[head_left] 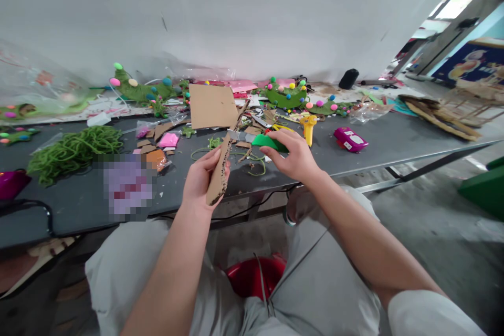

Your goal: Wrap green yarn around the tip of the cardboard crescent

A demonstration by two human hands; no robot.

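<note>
Currently both hands are at work near the middle of the frame, above the front edge of a grey table (79, 205). Left hand (202, 173): fingers and thumb wrapped closely around a cardboard piece (218, 176), which stands tilted, its rough corrugated edge facing right. Right hand (290, 151), just right of centre: fingers curled snugly over the green handle of a knife (260, 140). Blade points left and reaches the upper end of the cardboard piece; whether it touches or merely overlaps in view, cannot tell.

Behind the hands, a flat cardboard sheet (212, 106) lies at upper centre, scraps about it. Right of the knife, a yellow glue gun (308, 130); farther right, a purple box (350, 139). Left of the frame, a heap of green yarn (79, 149); right of it, a pink packet (169, 139). Bottom centre, between the person's knees, something red and round (255, 275), partly hidden.
</note>
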